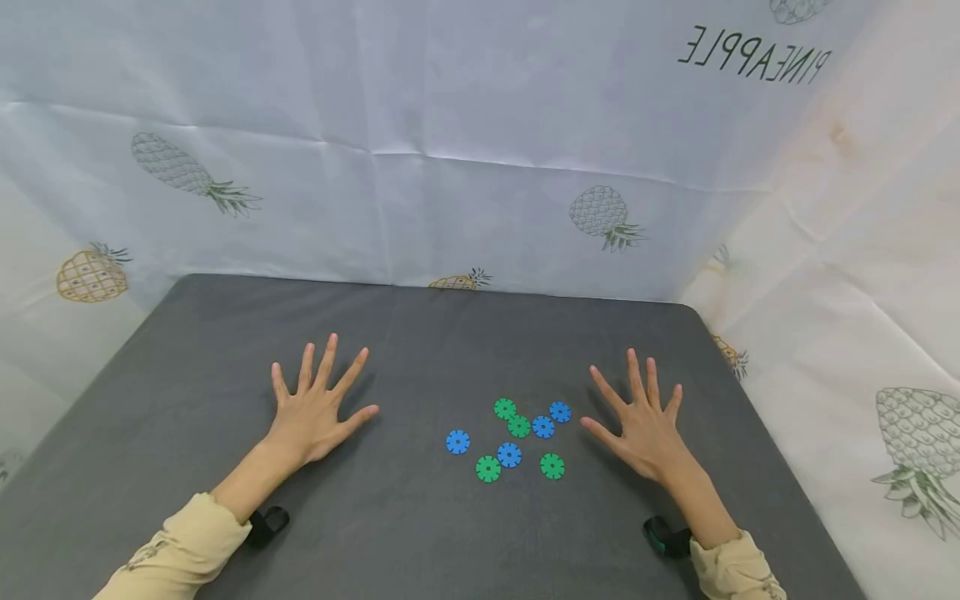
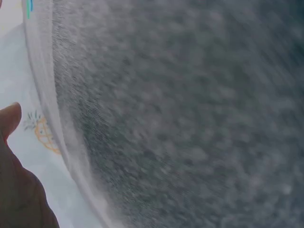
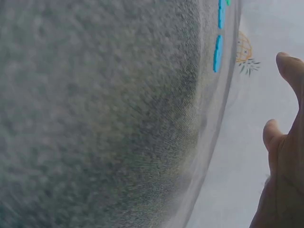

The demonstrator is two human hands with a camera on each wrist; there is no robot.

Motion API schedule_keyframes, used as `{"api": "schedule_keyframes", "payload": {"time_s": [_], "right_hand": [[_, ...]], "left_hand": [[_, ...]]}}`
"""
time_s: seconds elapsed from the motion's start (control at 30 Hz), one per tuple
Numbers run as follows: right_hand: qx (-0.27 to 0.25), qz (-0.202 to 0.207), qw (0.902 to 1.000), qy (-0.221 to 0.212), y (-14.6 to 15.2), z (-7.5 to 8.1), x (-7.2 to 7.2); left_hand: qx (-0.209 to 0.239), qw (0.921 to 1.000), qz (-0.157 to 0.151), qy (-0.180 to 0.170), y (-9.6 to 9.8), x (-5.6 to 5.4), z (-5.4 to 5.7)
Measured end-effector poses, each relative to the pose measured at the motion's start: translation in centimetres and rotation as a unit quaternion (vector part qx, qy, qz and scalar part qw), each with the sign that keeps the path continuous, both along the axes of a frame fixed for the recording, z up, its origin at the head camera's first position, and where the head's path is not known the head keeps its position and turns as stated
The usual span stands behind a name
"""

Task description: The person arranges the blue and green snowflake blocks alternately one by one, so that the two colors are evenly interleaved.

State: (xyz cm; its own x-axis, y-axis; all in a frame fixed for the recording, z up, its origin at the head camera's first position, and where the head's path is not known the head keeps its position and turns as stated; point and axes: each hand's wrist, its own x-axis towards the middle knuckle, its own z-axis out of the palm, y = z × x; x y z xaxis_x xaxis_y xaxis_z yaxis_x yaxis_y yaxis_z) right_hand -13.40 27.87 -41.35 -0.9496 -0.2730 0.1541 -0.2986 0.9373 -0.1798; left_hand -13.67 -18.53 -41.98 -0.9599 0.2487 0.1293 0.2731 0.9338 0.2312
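Observation:
Several flat notched discs, some green and some blue, lie between my hands in the head view. A green disc sits nearest me beside a blue disc. Another blue disc lies farthest left, and one more blue disc is at the far right of the group. My left hand, fingers spread, is left of the discs and holds nothing. To their right, my right hand is spread too, its thumb closest to the discs. In the right wrist view a blue disc shows edge-on.
A dark grey cloth-covered table carries the discs. Behind it hangs a white curtain printed with pineapples, which continues along both sides. Black straps with small devices are on both wrists, below the cream sleeves.

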Motion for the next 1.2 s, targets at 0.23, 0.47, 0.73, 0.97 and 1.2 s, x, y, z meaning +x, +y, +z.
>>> {"api": "schedule_keyframes", "payload": {"time_s": [0.23,0.47,0.73,0.97,1.2], "right_hand": [[0.002,0.008,0.9999,0.006,0.0,-0.2,0.4],[-0.002,0.024,0.9997,0.006,-0.1,-0.3,0.9],[-0.011,0.047,0.9988,0.008,-0.6,0.0,1.8],[-0.011,0.071,0.9974,0.005,-1.2,0.1,2.7],[-0.030,0.090,0.9955,-0.011,-1.7,0.0,3.5]], "left_hand": [[-0.006,0.9987,-0.049,-0.010,1.5,0.0,0.2],[-0.007,0.9946,-0.104,-0.002,3.0,0.0,-0.1],[0.053,0.9863,-0.156,-0.005,4.4,0.3,-0.1],[0.160,0.9673,-0.187,-0.061,5.7,0.3,-0.2],[0.253,0.9427,-0.209,-0.062,7.1,0.2,-0.5]]}}
